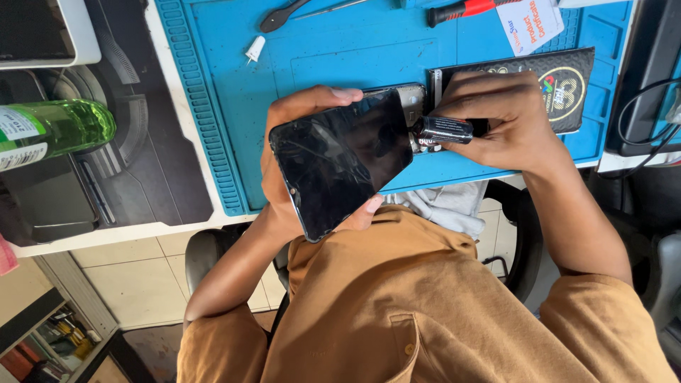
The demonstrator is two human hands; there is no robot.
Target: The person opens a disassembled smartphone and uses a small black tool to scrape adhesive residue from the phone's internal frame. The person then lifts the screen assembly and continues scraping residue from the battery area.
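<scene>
My left hand (284, 163) holds a black phone screen panel (339, 162), lifted and tilted up from the phone body (411, 99) that lies under it on the blue work mat (340, 50). My right hand (500, 117) grips a small black tube (445, 129) with its tip at the gap between the panel and the phone body. A brown shirt fills the lower view.
A green bottle (53, 128) lies at the left. On the mat lie a black card wallet (560, 81), a red-handled screwdriver (461, 8), a white paper card (535, 25), a black tool (280, 15) and a small white cap (254, 50). Cables hang at right.
</scene>
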